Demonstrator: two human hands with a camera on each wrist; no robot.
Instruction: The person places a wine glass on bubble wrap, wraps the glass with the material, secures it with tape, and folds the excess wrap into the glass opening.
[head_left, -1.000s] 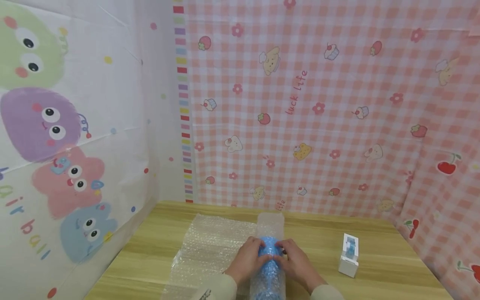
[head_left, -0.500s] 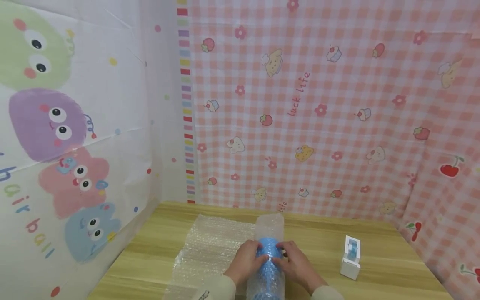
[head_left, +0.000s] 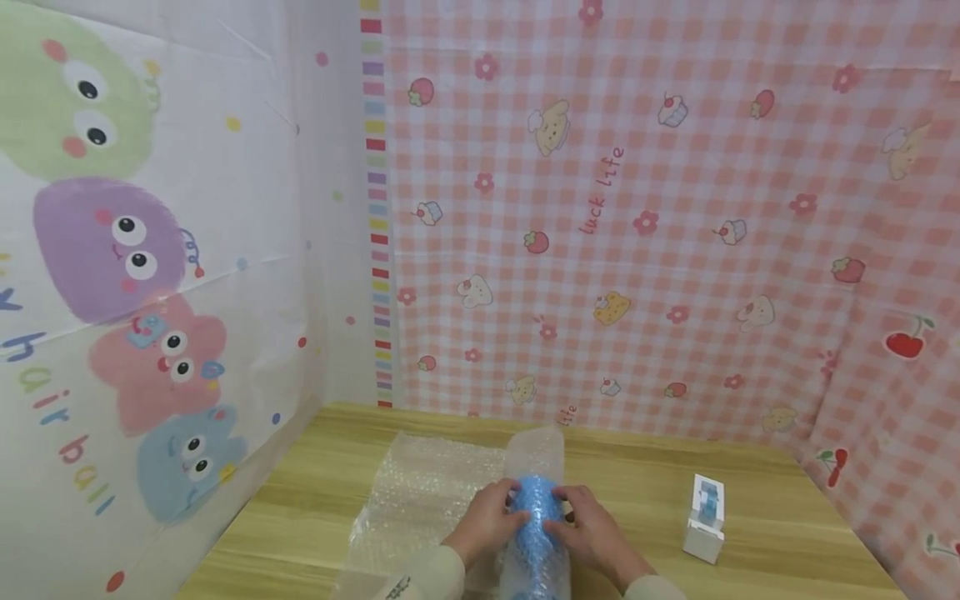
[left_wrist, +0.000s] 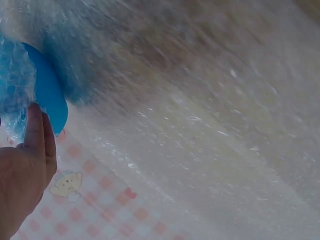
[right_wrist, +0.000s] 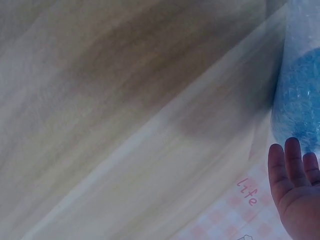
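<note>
A smooth blue object (head_left: 536,500), apparently rounded, lies rolled up in clear bubble wrap (head_left: 534,454). Its exact kind is hidden by the wrap. My left hand (head_left: 487,521) grips the roll from the left, thumb towards the top. On the other side my right hand (head_left: 596,529) holds it, with index finger and thumb on the wrap. In the left wrist view, fingers (left_wrist: 35,127) lie against the wrap's edge beside the bare blue surface (left_wrist: 51,92). The right wrist view has fingers (right_wrist: 292,160) beside the wrapped blue part (right_wrist: 302,100).
The unrolled part of the bubble wrap (head_left: 427,492) spreads flat to the left on the wooden table (head_left: 300,500). A white tape dispenser (head_left: 705,521) with blue tape stands to the right. Patterned cloths (head_left: 637,267) hang behind and at both sides.
Between my hands, the wrapped roll has turned and shifted slightly left across the table, onto the flat sheet. Both hands keep their hold. The head view has swung a little left.
</note>
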